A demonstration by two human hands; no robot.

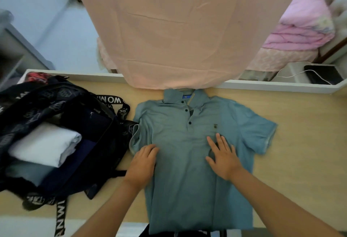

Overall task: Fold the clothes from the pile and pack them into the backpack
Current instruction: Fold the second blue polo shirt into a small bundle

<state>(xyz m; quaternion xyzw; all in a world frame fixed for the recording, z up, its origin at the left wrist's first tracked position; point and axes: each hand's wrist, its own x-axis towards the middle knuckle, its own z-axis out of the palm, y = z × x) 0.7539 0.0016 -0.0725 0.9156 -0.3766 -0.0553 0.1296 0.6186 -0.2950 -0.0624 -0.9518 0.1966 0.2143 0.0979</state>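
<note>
Already the backpack lies open at the left of the table with several folded pieces inside, a white garment on top of darker ones, so part of the packing looks done. The teal polo shirt lies spread front-up in the middle of the table and is not yet folded. The left hand rests on the shirt near its left side and the right hand lies on the chest. Both have fingers laid out on the cloth and pinch nothing that I can see. No pile of waiting clothes can be made out, so I cannot tell how much is left. The shirt's left sleeve is bunched against the backpack, leaving little room there, while the right sleeve has bare tabletop beyond it. The hem reaches the near edge, and the collar sits just short of the raised back rim, under a hanging pink cloth.
</note>
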